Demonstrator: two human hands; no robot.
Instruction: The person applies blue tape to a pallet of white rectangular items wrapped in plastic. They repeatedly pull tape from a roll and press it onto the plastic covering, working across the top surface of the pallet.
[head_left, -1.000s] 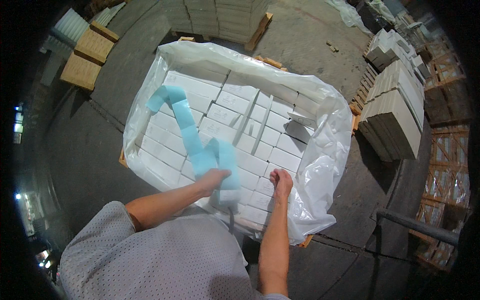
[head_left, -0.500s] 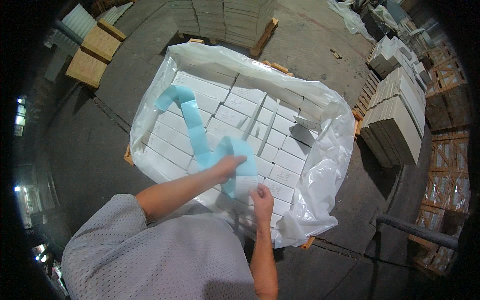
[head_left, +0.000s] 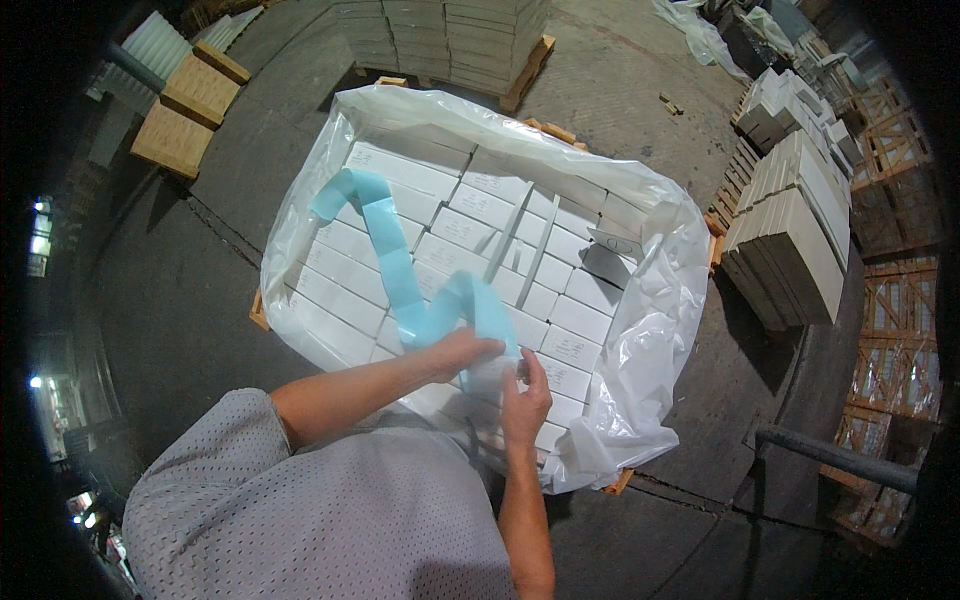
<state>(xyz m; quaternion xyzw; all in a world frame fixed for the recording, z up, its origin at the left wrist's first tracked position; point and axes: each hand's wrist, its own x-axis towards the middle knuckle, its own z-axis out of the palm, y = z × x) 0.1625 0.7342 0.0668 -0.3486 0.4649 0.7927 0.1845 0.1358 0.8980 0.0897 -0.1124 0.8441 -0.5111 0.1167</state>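
Observation:
A long light-blue strip of label backing trails in folds over rows of white boxes. My left hand grips the strip near its close end, with the thumb lying on top. A white label shows on the strip just below that thumb. At the label's right edge is my right hand, its thumb and fingertips pinched on the label's upper corner. The label's far corner is partly hidden by these fingers. Printed marks show on several box tops.
Clear plastic sheeting surrounds the boxes, bunched at the right. Two grey strips and a small folded card lie on them. Stacked grey boards stand at right, a pallet stack beyond, a metal rail lower right.
My left hand has shifted slightly down and right along the strip. My right hand has risen a little, its fingers now higher at the label's edge. The strip's near loop has moved slightly right.

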